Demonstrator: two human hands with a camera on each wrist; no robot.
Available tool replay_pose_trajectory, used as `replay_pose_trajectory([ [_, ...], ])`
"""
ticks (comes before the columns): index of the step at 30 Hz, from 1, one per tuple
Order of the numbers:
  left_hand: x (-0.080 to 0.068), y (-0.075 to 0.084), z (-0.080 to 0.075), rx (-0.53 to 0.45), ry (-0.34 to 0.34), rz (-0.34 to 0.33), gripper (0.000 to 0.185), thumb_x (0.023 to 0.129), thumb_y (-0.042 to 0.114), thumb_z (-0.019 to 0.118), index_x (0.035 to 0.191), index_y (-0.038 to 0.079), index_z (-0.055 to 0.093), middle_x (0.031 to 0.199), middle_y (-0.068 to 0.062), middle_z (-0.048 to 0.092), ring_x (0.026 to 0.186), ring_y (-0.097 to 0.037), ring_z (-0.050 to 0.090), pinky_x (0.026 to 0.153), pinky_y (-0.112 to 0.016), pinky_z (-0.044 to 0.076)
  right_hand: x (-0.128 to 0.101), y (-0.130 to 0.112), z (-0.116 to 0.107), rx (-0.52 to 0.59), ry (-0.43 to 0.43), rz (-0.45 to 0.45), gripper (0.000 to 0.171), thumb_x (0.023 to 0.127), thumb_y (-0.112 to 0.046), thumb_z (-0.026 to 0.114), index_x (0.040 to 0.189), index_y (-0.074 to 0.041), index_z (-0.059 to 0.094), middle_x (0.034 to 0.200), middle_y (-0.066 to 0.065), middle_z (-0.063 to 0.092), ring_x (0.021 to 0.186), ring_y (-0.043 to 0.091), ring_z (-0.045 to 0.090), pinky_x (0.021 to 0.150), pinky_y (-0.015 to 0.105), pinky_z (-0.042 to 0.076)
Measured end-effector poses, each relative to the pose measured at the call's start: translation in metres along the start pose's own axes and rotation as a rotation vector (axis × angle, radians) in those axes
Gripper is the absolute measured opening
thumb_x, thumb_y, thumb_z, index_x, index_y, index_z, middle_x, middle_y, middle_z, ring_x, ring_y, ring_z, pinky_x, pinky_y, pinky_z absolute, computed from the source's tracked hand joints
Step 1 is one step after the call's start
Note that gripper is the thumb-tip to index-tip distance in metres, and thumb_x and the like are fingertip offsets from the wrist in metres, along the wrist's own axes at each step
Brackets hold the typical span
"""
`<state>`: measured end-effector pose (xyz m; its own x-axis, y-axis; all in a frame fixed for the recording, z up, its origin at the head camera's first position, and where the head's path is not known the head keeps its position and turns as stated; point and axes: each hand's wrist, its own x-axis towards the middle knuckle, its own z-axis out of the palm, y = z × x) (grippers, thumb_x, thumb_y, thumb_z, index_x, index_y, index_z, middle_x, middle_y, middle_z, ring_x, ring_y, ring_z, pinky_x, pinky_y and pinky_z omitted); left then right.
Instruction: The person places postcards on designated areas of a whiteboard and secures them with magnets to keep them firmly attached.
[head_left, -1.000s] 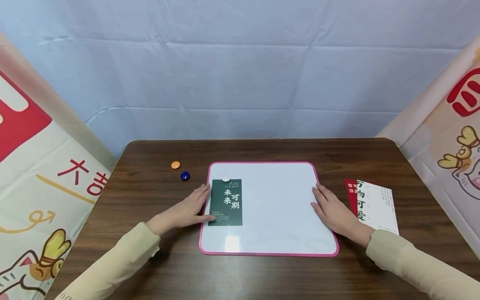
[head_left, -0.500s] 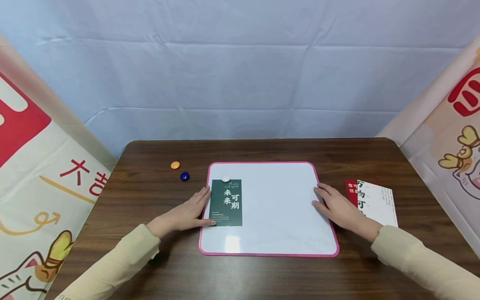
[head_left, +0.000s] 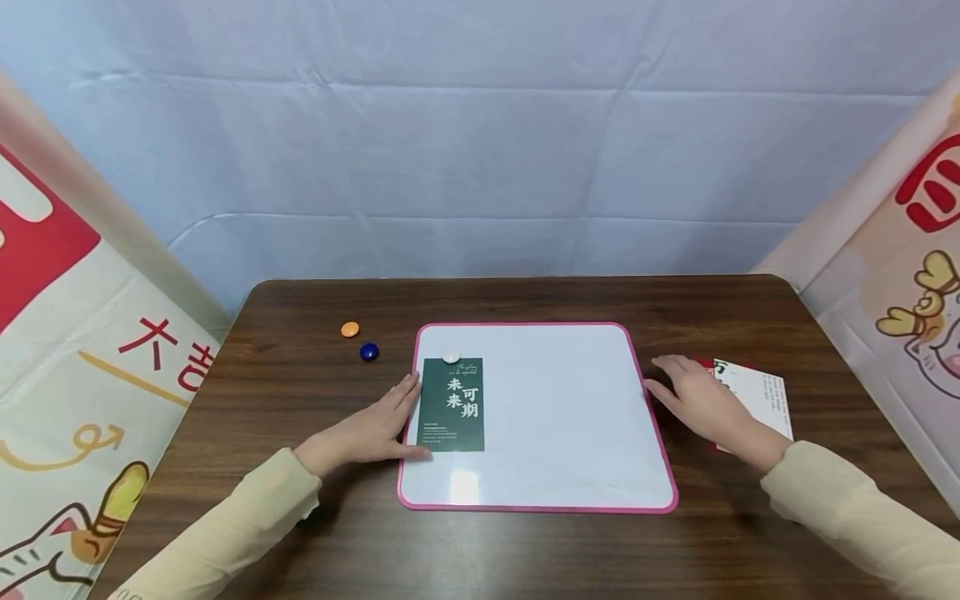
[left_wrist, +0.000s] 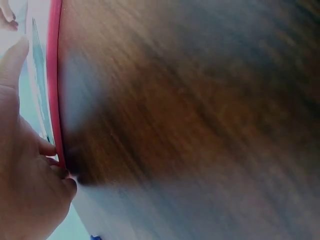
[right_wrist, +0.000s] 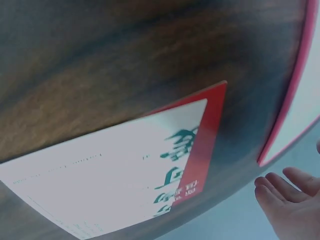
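A whiteboard (head_left: 562, 417) with a pink rim lies flat on the table. On its left part is a dark green card (head_left: 452, 425) with white characters, a white round magnet (head_left: 451, 356) at its top edge. My left hand (head_left: 367, 429) rests at the board's left rim, fingers along the edge and thumb over the card's lower corner. Just off the right rim, my right hand (head_left: 701, 400) hovers with relaxed fingers and holds nothing. Below it lie a white card (right_wrist: 110, 170) with green characters and, partly covered by it, a red card (right_wrist: 210, 120).
An orange round magnet (head_left: 350, 329) and a dark blue one (head_left: 369, 352) sit on the wooden table (head_left: 480, 550) left of the board. Behind the table hangs a pale blue cloth (head_left: 480, 150), with printed cloths at both sides.
My right hand has left the whiteboard's right rim and shifted right, over the white and red cards. The left hand stays nearly in place.
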<state>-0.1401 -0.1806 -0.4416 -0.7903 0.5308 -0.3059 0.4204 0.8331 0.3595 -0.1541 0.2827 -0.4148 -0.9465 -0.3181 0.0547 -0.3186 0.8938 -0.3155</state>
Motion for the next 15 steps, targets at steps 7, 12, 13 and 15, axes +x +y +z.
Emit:
replay_pose_trajectory([
  [7, 0.001, -0.001, 0.003, 0.028, -0.002, 0.017, 0.116, 0.068, 0.074, 0.054, 0.146, 0.006, 0.003, 0.153, -0.009, -0.005, 0.139, -0.023, 0.002, 0.108, -0.039, 0.022, 0.002, 0.007, -0.008, 0.085, 0.037, 0.055, 0.045, 0.094, -0.023, 0.051, 0.122, 0.012, 0.047, 0.120, 0.034, 0.048, 0.102, 0.046, 0.052, 0.082, 0.057, 0.042],
  [12, 0.001, -0.001, 0.003, 0.046, 0.005, 0.025, 0.117, 0.068, 0.074, 0.055, 0.146, 0.005, 0.002, 0.153, -0.010, -0.004, 0.139, -0.024, 0.002, 0.108, -0.039, 0.022, 0.000, 0.016, -0.011, 0.134, 0.105, 0.103, 0.045, 0.094, -0.024, 0.051, 0.119, 0.012, 0.049, 0.107, 0.033, 0.055, 0.079, 0.040, 0.059, 0.068, 0.052, 0.048],
  [13, 0.001, -0.001, 0.003, 0.050, 0.005, 0.024, 0.117, 0.067, 0.074, 0.054, 0.146, 0.005, 0.003, 0.153, -0.010, -0.004, 0.139, -0.024, 0.002, 0.108, -0.039, 0.022, 0.000, 0.017, -0.012, 0.140, 0.116, 0.119, 0.045, 0.094, -0.025, 0.050, 0.118, 0.013, 0.050, 0.104, 0.033, 0.056, 0.076, 0.038, 0.059, 0.066, 0.050, 0.048],
  [15, 0.001, -0.001, 0.003, 0.055, 0.004, 0.024, 0.117, 0.067, 0.075, 0.054, 0.146, 0.005, 0.003, 0.153, -0.010, -0.004, 0.139, -0.024, 0.002, 0.107, -0.039, 0.022, -0.002, 0.020, -0.014, 0.148, 0.139, 0.155, 0.044, 0.094, -0.026, 0.049, 0.116, 0.013, 0.050, 0.096, 0.031, 0.059, 0.067, 0.031, 0.057, 0.057, 0.044, 0.048],
])
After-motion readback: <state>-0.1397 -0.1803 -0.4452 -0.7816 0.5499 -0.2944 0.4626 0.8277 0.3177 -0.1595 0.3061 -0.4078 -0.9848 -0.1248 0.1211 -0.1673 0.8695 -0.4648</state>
